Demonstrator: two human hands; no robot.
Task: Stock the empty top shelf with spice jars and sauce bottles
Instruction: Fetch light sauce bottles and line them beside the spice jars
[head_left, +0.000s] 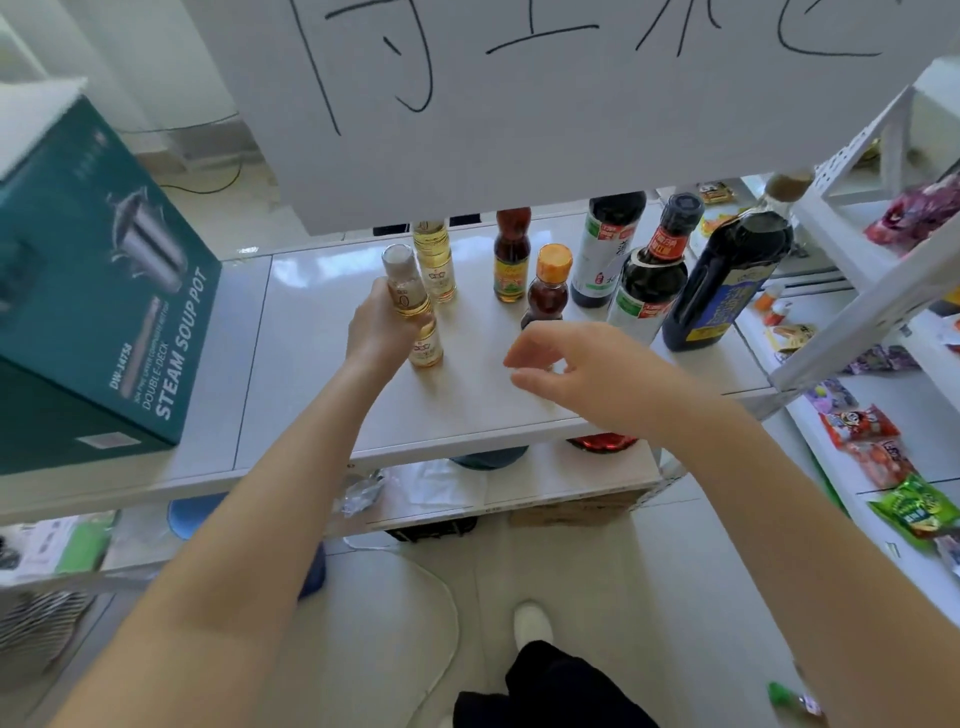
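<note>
Six bottles stand on the white shelf (311, 332), grouped toward the back and right, with the big dark bottle (727, 280) at the end of the row. I'd guess that leaves the near edge free for newcomers. The left hand (379, 327) is wrapped round a seventh, a small bottle (401, 275) of golden liquid, upright and low over the shelf just in front of a matching bottle (436, 260). Whether its base has touched down I cannot tell. Gripping it at the waist should keep it from tipping. The right hand (571, 374) hovers near the orange-capped bottle (548, 286), fingers loosely curled, holding nothing, likely ready to steady a neighbour. A green box (104, 291) stands at the left.
</note>
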